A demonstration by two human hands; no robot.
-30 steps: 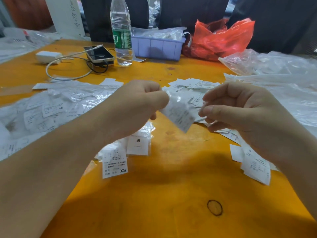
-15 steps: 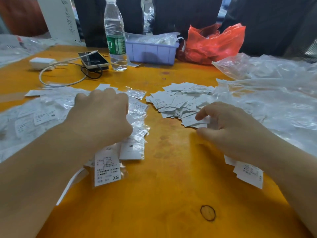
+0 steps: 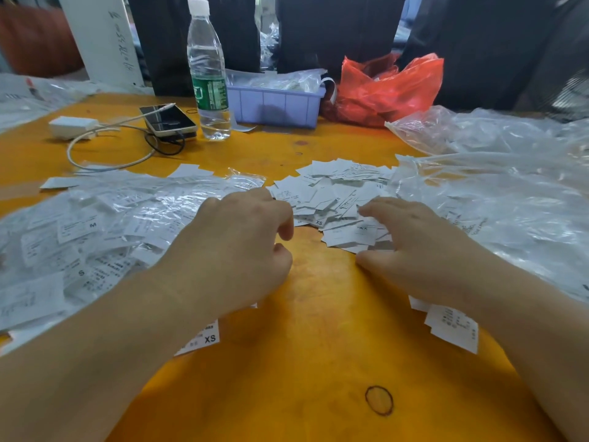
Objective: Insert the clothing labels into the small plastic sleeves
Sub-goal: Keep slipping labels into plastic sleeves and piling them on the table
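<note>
Left hand [image 3: 236, 250] loosely curled, holds nothing, beside filled sleeves [image 3: 105, 228]; right hand [image 3: 424, 250] open, fingertips on loose labels [image 3: 334, 196] mid-desk; labels look thin, light, bendy, likely slide: pinch one at an edge; orange desk [image 3: 302, 362] smooth; crinkly empty plastic [image 3: 497, 186] crowds right.

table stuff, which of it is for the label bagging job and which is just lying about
For the job:
loose label pile
bagged labels heap
empty plastic sleeves

Lying about:
water bottle
phone
white charger
lilac bin
red plastic bag
</note>
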